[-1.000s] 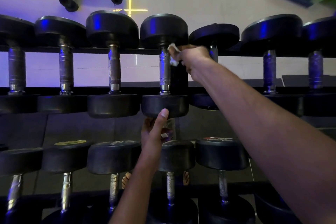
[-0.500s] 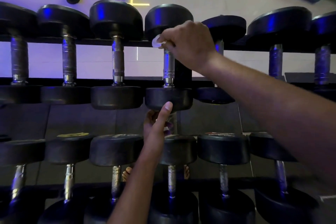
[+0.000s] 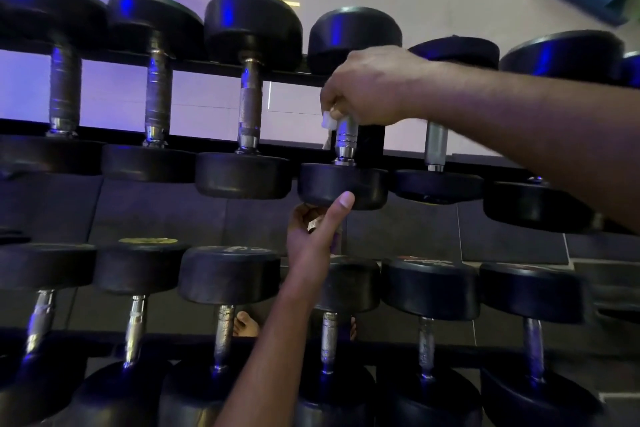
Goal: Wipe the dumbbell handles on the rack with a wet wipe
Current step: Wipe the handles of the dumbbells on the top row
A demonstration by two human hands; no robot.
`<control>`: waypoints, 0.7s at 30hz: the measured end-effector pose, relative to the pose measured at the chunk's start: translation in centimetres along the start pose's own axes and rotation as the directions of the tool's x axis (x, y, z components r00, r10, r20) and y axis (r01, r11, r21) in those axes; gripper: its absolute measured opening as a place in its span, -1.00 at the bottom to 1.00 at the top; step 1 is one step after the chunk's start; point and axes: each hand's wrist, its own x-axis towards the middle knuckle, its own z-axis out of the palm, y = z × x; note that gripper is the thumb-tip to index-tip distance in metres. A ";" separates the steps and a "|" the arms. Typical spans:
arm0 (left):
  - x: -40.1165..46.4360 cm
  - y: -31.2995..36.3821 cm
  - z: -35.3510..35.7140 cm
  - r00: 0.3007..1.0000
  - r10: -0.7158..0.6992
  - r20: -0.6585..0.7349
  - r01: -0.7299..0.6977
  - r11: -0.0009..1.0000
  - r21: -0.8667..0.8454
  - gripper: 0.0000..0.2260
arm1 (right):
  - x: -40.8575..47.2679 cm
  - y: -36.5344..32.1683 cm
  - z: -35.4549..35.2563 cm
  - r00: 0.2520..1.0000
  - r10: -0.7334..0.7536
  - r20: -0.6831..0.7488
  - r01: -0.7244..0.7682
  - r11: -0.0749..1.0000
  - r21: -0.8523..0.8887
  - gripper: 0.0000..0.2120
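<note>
A: We've got the fingers (image 3: pixel 334 104) of our right hand (image 3: pixel 370 83) curled round the upper part of the dumbbell handle (image 3: pixel 346 137), with the wet wipe (image 3: pixel 328 121) bunched between them and the metal; a white corner pokes out just left of the fingers.

B: Then we'd do well to keep the wipe wrapped right round the bar, I think, and drag it down to the collar below the fingers, twisting as we go so the knurling gets cleaned on every side.

A: Our left hand (image 3: pixel 311 239) sits under the lower head (image 3: pixel 343 187) of that dumbbell, thumb pressed up against its rubber edge. It steadies the weight so the bar doesn't roll in the rack (image 3: pixel 214 135).

B: Are those left fingers gripping anything? Something small and pale shows in the palm.

A: They curl around it, but we can't tell what it is; too dark and too small.

B: What else can't we see?

A: The part of the handle beneath our right hand, and most of the wipe. The far side of the bar is hidden, so we can't judge how clean it is. The neighbouring handle (image 3: pixel 435 146) just right of the fingers is partly covered by our forearm. Further out, the lower row (image 3: pixel 225 333) is dim, and the outermost dumbbells are cut off by the frame's edges.
</note>
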 end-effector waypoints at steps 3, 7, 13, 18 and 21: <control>0.2 0.0 -0.3 1.000 0.004 0.016 -0.004 1.000 0.001 -0.13 | 0.1 -1.0 0.6 0.992 -0.049 0.114 0.051 0.999 -0.015 -0.73; 0.1 0.2 -0.3 0.999 0.029 0.015 -0.028 1.000 -0.007 -0.11 | 0.7 -1.5 0.9 0.975 -0.048 0.218 0.038 0.998 0.050 -0.76; 0.4 -0.2 0.0 1.000 0.014 -0.013 -0.014 0.999 -0.033 -0.19 | 1.0 -2.5 1.3 0.952 -0.090 0.292 0.049 0.988 0.145 -0.89; 0.4 -0.3 -0.3 1.000 0.002 0.010 -0.001 1.000 -0.031 -0.13 | 1.0 -2.5 1.3 0.959 -0.044 0.281 -0.024 0.972 0.233 -0.96; 0.4 -0.7 -0.7 0.999 -0.001 0.034 0.002 1.000 -0.028 -0.31 | 0.2 -2.4 1.1 0.967 -0.001 0.253 -0.070 0.959 0.273 -0.92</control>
